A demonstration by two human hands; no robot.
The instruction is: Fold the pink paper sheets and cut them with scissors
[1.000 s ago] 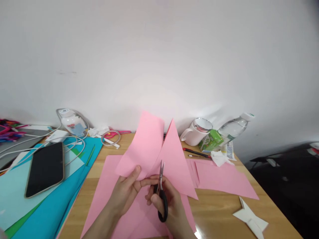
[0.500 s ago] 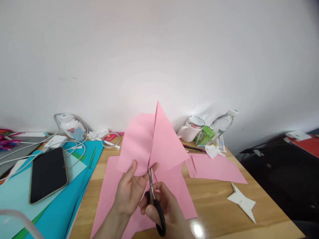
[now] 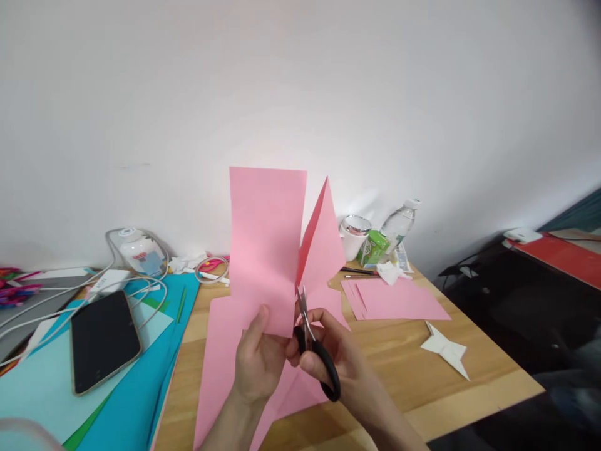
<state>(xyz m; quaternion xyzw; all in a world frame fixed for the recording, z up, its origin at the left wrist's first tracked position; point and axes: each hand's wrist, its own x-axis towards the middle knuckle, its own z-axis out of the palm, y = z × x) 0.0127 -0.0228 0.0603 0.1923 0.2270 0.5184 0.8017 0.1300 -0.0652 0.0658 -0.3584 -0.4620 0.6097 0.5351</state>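
A pink paper sheet stands raised in my left hand, the thumb pressed on its front near the lower edge. To its right, a folded pink flap rises to a point. My right hand grips black-handled scissors, with the fingers in the loops. The blades point upward at the gap between the sheet and the flap, slightly apart. Whether the two pink pieces still join low down is hidden by my hands. More pink paper lies beneath on the wooden table.
At left, a phone and white cables rest on blue paper, near a white bottle. A mug, green carton and water bottle stand back right. Pink paper and a white folded star lie at right.
The left pink piece now stands straighter and further apart from the folded flap. Both hands and the scissors have shifted right in view.
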